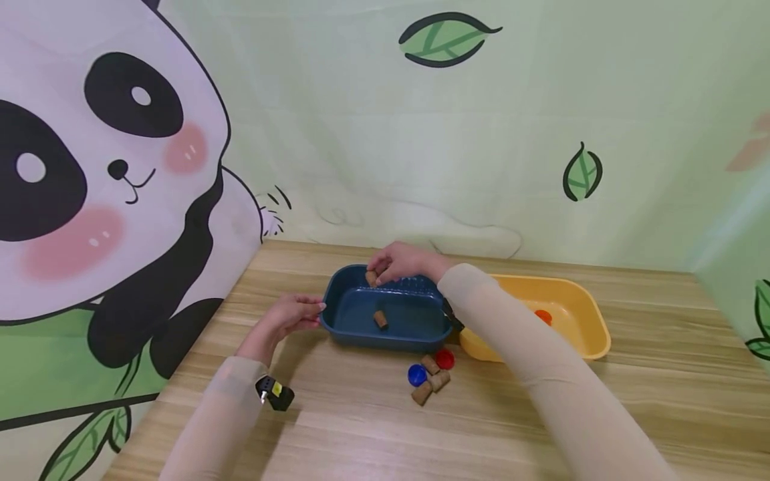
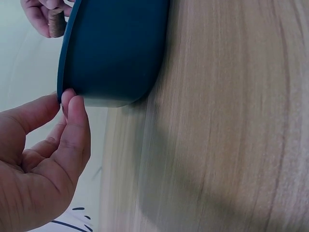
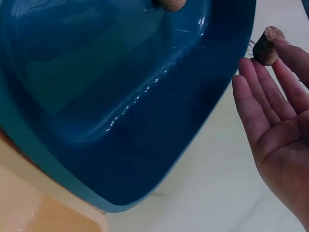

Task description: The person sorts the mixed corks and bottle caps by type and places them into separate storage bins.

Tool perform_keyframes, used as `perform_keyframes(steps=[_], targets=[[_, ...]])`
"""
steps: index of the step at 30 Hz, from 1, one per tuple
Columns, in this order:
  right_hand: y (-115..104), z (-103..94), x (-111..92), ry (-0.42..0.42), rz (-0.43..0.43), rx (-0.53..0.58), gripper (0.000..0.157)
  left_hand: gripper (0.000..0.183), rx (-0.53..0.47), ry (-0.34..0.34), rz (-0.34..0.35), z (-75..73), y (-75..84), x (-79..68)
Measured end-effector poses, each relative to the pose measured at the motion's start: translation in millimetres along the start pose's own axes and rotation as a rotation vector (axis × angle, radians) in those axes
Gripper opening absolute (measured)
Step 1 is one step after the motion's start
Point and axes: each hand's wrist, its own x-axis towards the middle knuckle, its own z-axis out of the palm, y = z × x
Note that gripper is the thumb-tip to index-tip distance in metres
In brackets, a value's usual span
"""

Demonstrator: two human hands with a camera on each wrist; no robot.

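Observation:
A cork is pinched between the thumb and fingers of my right hand, held up over the far rim of the blue basin. In the right wrist view the cork shows its round end at the fingertips. My left hand pinches the basin's left rim between thumb and fingers, as the left wrist view shows with the hand at the basin wall. Inside the basin lies another cork.
Right of the blue basin stands a yellow basin holding an orange-red cap, partly behind my right sleeve. In front lie several corks, a blue cap and a red cap on the wooden table. A printed cloth hangs behind.

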Motion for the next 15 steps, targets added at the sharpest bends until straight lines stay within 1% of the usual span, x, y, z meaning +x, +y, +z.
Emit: perform_keyframes(steps=[5, 11, 15], targets=[[6.5, 3.6, 5.8, -0.021, 0.046, -0.011, 0.042, 0.045, 0.004, -0.001, -0.007, 0.0, -0.1, 1.3], [10.9, 10.8, 13.2, -0.084, 0.063, -0.051, 0.043, 0.045, -0.002, -0.002, -0.013, -0.1, 1.0, 0.8], [12.6, 15.4, 17.9, -0.092, 0.068, -0.08, 0.044, 0.045, 0.0, -0.003, -0.008, -0.2, 1.1, 0.9]])
